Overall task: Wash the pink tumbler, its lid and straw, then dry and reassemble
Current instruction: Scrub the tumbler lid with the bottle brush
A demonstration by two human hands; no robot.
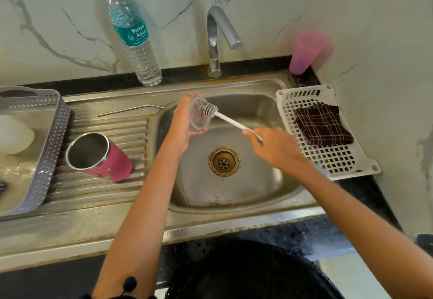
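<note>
Pink tumbler lies on its side on the drainboard. The straw lies along the drainboard's back edge. Left hand curls round the clear lid over the basin. Right hand grips the brush, bristles on the lid. Judged: lid scrub underway; drying and reassembly remain.

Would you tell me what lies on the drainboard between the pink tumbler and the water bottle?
The bent metal straw lies there, flat on the drainboard, in the head view.
</note>
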